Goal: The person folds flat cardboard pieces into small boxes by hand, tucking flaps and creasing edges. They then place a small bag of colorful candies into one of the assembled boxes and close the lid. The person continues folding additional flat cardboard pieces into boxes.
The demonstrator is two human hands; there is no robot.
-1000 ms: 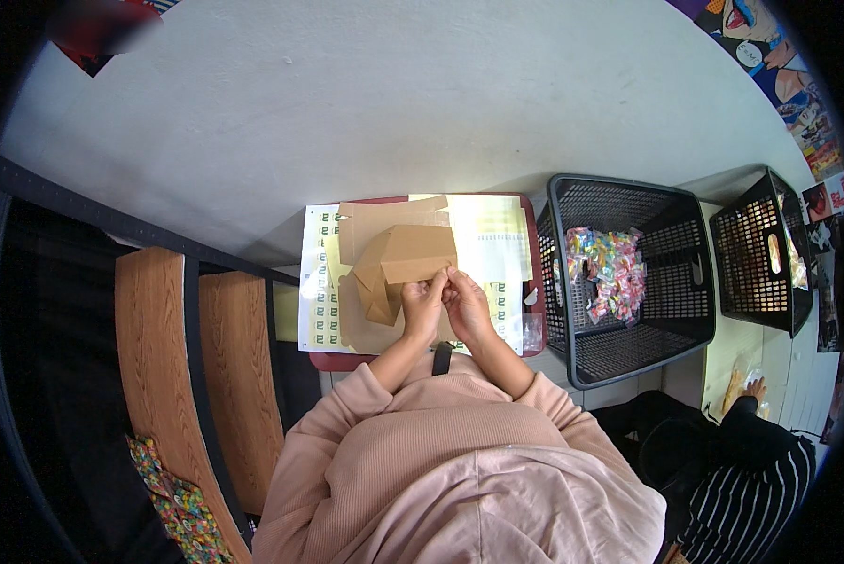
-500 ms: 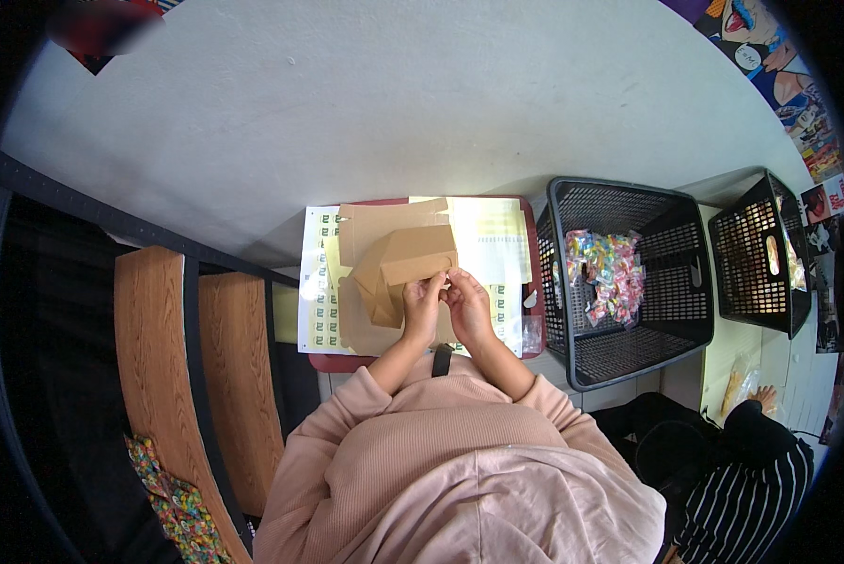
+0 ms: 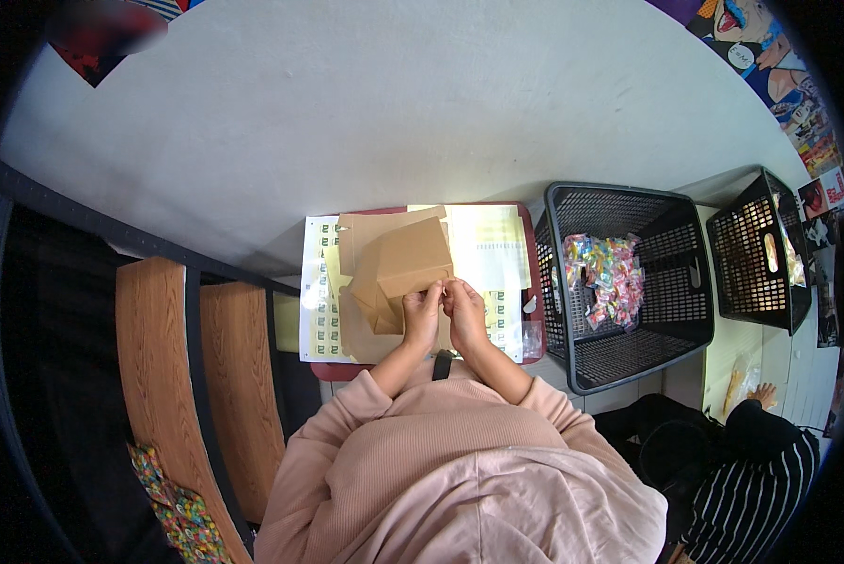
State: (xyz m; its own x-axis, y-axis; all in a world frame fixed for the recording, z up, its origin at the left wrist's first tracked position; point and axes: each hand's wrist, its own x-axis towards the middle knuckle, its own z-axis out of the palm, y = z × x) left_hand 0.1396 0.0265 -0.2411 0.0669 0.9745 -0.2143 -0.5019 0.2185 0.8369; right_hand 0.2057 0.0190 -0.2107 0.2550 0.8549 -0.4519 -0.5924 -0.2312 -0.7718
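My left hand [image 3: 421, 317] and my right hand [image 3: 465, 313] meet fingertip to fingertip at the near edge of a small brown cardboard box [image 3: 413, 256]. Both pinch the box's lower flap, just above a pile of flat brown cardboard blanks [image 3: 364, 315]. The box and blanks lie over white sticker sheets [image 3: 320, 301] on a dark red tray [image 3: 531, 246]. My pink sleeves come up from the lower edge. What my fingertips pinch beyond the flap is too small to tell.
A black mesh basket [image 3: 629, 282] with several colourful candy packets [image 3: 602, 273] stands right of the tray. A second black basket [image 3: 758, 249] is further right. Wooden slats [image 3: 154, 376] lie to my left. Another person in a striped sleeve [image 3: 751, 489] sits at lower right.
Both hands stay pinched together at the box's near edge. The box has shifted only slightly; nothing was let go or picked up.
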